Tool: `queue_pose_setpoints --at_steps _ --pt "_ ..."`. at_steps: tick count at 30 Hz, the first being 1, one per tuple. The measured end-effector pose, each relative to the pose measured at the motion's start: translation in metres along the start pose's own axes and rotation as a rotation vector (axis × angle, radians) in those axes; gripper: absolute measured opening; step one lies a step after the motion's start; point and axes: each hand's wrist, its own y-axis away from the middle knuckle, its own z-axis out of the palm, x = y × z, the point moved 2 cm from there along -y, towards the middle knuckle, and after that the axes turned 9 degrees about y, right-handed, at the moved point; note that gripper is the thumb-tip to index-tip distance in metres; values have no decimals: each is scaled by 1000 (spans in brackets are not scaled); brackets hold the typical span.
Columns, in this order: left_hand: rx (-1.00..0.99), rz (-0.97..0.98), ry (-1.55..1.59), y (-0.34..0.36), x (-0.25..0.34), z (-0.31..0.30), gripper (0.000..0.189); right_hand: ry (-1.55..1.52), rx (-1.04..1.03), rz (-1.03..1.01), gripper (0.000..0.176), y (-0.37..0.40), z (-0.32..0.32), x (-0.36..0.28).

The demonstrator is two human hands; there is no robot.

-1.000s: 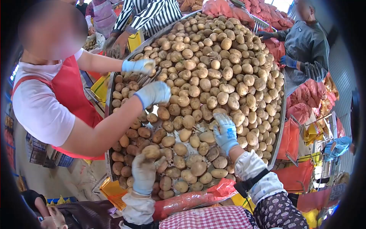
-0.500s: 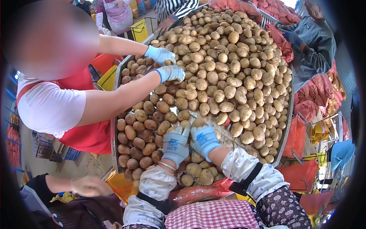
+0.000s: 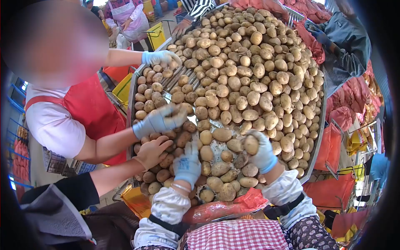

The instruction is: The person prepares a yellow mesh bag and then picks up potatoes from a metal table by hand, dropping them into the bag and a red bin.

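A large heap of potatoes point(image 3: 266, 75) covers a metal-edged sorting table point(image 3: 320, 125). My right hand point(image 3: 260, 151), in a pale blue glove, has its fingers wrapped round a potato point(image 3: 251, 145) at the right of the near part of the table. My left hand point(image 3: 187, 164), gloved too, reaches in among the potatoes at the near left, fingers pointing forward. Its fingertips lie against the potatoes, and whether it holds one is hidden. Between my hands several potatoes lie spread on the table surface.
A co-worker in a red apron point(image 3: 93, 112) has two gloved hands over the left side. Another person's bare hand point(image 3: 153, 153) reaches in just left of my left hand. More people stand at the far and right edges. Red plastic point(image 3: 225, 206) covers the near edge; an orange bag point(image 3: 135, 200) hangs at left.
My hands have parted: the right moved right and closed on a potato, the left shifted slightly nearer. The co-worker's hands have separated, and the bare hand has come over the table from the lower left.
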Motion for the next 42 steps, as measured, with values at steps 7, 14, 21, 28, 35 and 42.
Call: queue_pose_setpoints --at_steps 7,14,21,28,35,42 --pt "200 35 21 -50 -14 -32 50 -152 204 342 22 -19 -30 54" --pt "68 -314 -91 -153 -43 -21 42 82 -141 312 28 -9 3 35" --pt "132 97 572 -83 -38 -32 42 928 -261 -306 35 -63 55 -2" --pt "-147 141 411 -130 -23 -36 59 1507 -582 42 43 -129 149 23" --pt "-324 48 148 -115 -12 -36 71 1731 -790 36 40 -112 136 -5" --pt "-189 -54 1330 -98 -45 -10 31 478 -257 215 58 -71 45 1"
